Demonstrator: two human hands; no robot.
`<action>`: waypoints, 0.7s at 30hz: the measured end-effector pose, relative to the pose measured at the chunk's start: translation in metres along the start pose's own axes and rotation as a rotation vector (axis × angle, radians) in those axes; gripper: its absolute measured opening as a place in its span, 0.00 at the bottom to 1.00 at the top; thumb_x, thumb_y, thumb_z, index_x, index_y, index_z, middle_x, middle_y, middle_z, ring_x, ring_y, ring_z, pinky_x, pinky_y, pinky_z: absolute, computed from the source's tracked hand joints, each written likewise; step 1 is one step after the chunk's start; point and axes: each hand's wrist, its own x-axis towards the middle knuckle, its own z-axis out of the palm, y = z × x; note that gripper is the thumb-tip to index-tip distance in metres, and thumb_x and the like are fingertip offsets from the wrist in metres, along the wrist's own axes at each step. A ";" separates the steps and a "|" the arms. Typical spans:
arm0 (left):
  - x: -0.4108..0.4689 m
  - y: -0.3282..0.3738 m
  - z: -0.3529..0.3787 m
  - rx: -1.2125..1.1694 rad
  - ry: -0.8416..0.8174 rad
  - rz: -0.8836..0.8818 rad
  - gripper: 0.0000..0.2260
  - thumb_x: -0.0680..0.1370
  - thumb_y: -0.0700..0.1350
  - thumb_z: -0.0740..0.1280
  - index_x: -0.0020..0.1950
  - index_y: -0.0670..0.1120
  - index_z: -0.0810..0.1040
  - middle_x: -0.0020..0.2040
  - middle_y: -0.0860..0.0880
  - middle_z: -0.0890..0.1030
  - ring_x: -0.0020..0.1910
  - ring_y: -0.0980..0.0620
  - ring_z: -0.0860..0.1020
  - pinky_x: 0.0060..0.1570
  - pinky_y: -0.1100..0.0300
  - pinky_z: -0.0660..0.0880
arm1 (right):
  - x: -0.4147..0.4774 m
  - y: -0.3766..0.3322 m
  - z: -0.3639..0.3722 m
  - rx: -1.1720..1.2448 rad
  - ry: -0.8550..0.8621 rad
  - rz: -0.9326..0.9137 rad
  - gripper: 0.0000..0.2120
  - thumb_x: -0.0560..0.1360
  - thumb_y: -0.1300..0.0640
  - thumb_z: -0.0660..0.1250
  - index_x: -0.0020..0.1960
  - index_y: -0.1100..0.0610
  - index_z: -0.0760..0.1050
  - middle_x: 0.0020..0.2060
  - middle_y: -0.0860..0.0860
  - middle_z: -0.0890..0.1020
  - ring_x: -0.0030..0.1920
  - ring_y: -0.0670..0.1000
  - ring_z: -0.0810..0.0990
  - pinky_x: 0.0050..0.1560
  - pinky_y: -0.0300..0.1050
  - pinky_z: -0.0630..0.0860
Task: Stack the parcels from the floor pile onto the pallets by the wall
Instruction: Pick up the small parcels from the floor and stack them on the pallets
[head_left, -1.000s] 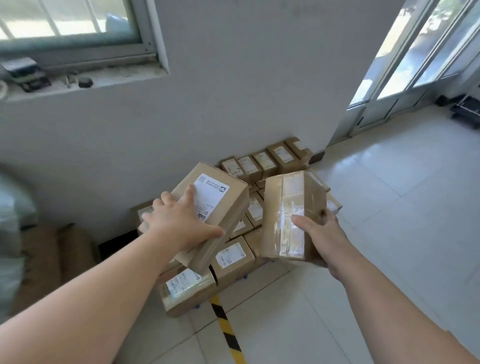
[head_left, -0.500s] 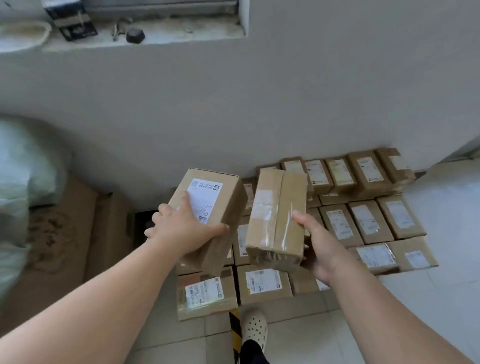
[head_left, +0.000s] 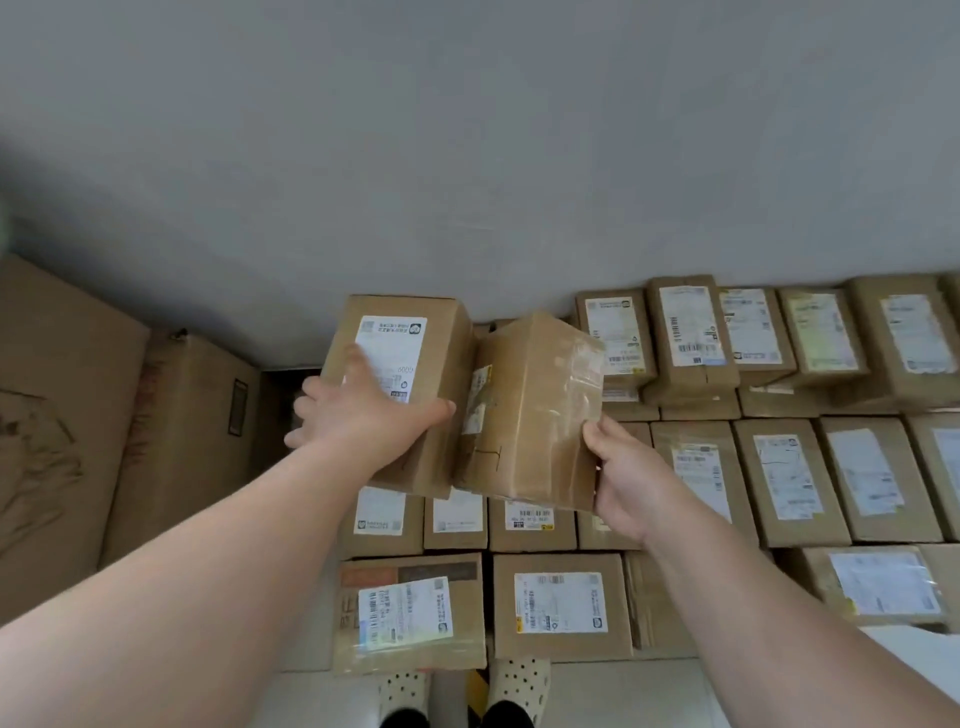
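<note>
A: Left hand grips the white-labelled parcel, centre frame; right hand grips the taped parcel just beside it.

B: Both are above the stacked parcels by the wall. The label print is too blurred to read.

Held up in front of the wall: 2, i.e. 1 labelled parcel + 1 taped parcel. Stacked parcels at the wall's foot: 15+ w/ labels showing, exact no. can't tell. Big cartons against the wall: 2. Shoes, farthest from the wall: 2.
</note>
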 end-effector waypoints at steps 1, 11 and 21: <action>0.013 0.001 0.006 0.013 0.006 -0.001 0.57 0.57 0.75 0.69 0.77 0.56 0.47 0.67 0.39 0.64 0.66 0.37 0.64 0.61 0.39 0.68 | 0.015 0.002 0.003 -0.027 0.005 0.004 0.14 0.85 0.54 0.56 0.66 0.48 0.75 0.59 0.51 0.82 0.61 0.54 0.79 0.66 0.63 0.72; 0.114 0.004 0.080 0.041 -0.035 -0.033 0.59 0.55 0.77 0.68 0.77 0.56 0.44 0.69 0.39 0.62 0.68 0.37 0.63 0.63 0.37 0.67 | 0.128 0.024 0.034 -0.385 0.310 -0.063 0.19 0.84 0.54 0.55 0.74 0.52 0.63 0.57 0.52 0.76 0.47 0.50 0.75 0.43 0.47 0.74; 0.130 0.007 0.119 0.056 -0.033 -0.039 0.58 0.59 0.75 0.70 0.78 0.55 0.42 0.70 0.37 0.60 0.70 0.36 0.60 0.66 0.35 0.63 | 0.109 0.059 0.077 -0.837 0.315 -0.151 0.61 0.67 0.32 0.73 0.79 0.47 0.31 0.78 0.51 0.34 0.79 0.59 0.41 0.77 0.62 0.52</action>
